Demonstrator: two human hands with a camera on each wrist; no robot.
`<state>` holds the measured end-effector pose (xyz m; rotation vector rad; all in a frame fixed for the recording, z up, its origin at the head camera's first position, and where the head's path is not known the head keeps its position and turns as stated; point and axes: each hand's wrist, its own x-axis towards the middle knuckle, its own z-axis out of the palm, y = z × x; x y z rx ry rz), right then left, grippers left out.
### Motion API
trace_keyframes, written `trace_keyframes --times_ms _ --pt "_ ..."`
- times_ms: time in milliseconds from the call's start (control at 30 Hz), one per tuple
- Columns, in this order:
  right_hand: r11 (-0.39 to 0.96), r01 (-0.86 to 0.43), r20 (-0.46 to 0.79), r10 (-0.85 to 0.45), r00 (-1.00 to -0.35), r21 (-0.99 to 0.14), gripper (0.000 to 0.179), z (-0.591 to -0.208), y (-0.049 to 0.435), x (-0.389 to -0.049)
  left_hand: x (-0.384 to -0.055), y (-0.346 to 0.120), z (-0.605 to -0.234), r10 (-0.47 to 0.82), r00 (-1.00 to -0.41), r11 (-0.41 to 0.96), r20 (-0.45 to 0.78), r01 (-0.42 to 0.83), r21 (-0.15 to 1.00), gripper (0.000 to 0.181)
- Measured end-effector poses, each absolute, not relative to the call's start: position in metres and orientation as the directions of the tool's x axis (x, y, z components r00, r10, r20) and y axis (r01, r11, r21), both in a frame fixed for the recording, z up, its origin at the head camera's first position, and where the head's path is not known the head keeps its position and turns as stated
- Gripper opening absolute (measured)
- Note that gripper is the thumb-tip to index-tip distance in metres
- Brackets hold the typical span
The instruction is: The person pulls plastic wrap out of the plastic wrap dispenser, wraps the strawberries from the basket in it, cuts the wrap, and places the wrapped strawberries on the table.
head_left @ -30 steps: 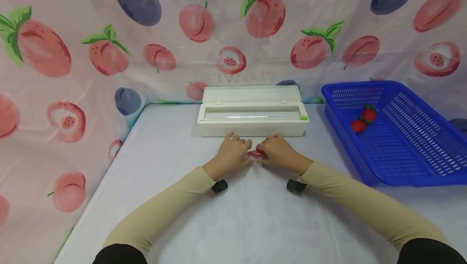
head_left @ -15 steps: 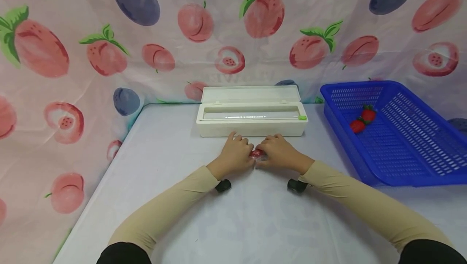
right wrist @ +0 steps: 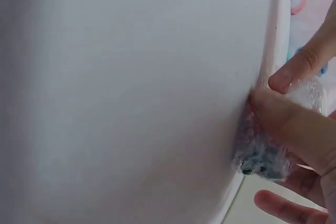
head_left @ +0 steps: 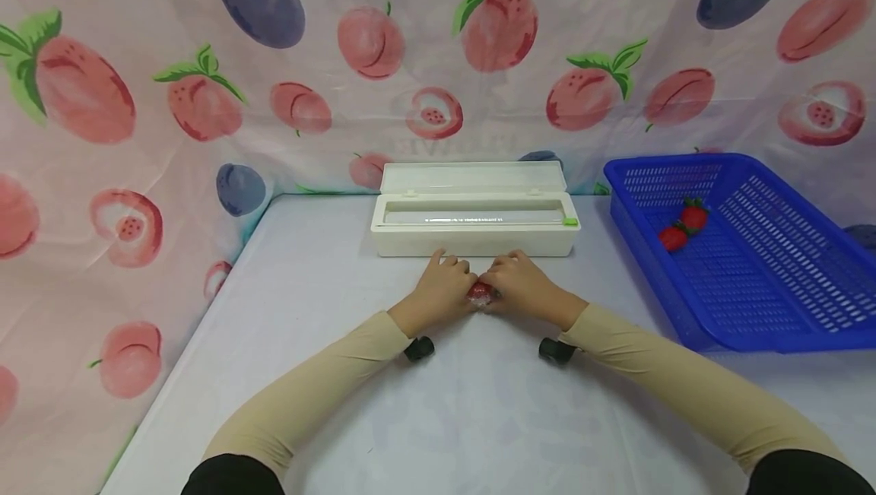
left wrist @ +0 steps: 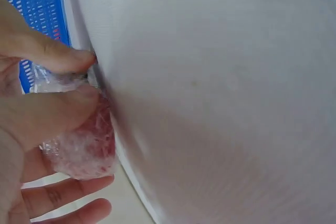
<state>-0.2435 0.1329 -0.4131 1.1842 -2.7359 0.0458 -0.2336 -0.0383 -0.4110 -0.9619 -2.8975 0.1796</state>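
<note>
A red strawberry [head_left: 480, 294] wrapped in clear cling film sits between my two hands, low over the table in front of the white box. My left hand [head_left: 441, 290] grips it from the left. In the left wrist view, that thumb lies across the film-covered strawberry [left wrist: 92, 148], with fingers behind and below it. My right hand [head_left: 525, 287] holds the other side. Crumpled film [right wrist: 262, 163] bunches under the right thumb in the right wrist view, green showing through. Both thumb tips nearly meet over the wrap. Fingers hide much of the strawberry in the head view.
Behind the hands stands a white cling film dispenser [head_left: 475, 240], lid raised, with a green slider [head_left: 570, 222] at its right end. A blue plastic basket [head_left: 773, 274] at the right holds two strawberries [head_left: 684, 226]. A fruit-patterned cloth [head_left: 301, 160] hangs behind the white table [head_left: 520, 419].
My left hand has shifted slightly right, closer to the right hand. The loose film that hung below the strawberry is now gathered in against it.
</note>
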Motion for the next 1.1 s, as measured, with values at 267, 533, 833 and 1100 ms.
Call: trace_keyframes --times_ms 267,533,833,1100 --pt "0.662 -0.741 0.187 -0.747 -0.638 0.113 0.03 -0.413 0.133 -0.243 -0.234 -0.04 -0.411 0.606 -0.795 0.79 0.021 0.599 -0.13 0.049" --pt "0.626 -0.752 0.293 -0.772 -0.563 0.205 0.032 -0.418 0.135 -0.244 -0.235 -0.041 -0.412 0.612 -0.787 0.79 0.078 0.604 -0.11 0.043" --pt "0.619 -0.773 0.161 -0.784 -0.599 0.14 0.044 -0.41 0.138 -0.244 -0.234 -0.044 -0.411 0.629 -0.77 0.776 0.109 0.614 -0.145 0.039" --pt "0.571 -0.8 0.301 -0.808 -0.507 0.186 0.035 -0.415 0.144 -0.243 -0.234 -0.05 -0.412 0.657 -0.747 0.751 0.1 0.637 -0.176 0.048"
